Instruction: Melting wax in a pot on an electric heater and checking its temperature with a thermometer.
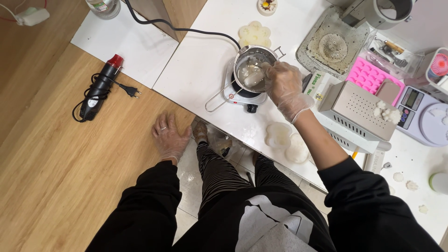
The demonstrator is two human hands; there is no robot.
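My right hand [283, 86], in a clear plastic glove, reaches into a small steel pot [249, 70] and touches pale wax chunks inside it. The pot sits on a small white electric hot plate [243, 95] on the white table, its wire handle pointing toward the table's near edge. My left hand [169, 138], also gloved, lies flat and spread on the edge of the wooden tabletop, holding nothing. My legs in striped trousers stand between the two tables.
A black heat gun with a red tip [99, 88] lies on the wood. Two pale wax shapes [285, 140] rest at the white table's edge. To the right stand a metal grater [357, 109], a pink silicone mould [368, 74], a digital scale [427, 116] and a wax-crusted tray [331, 44].
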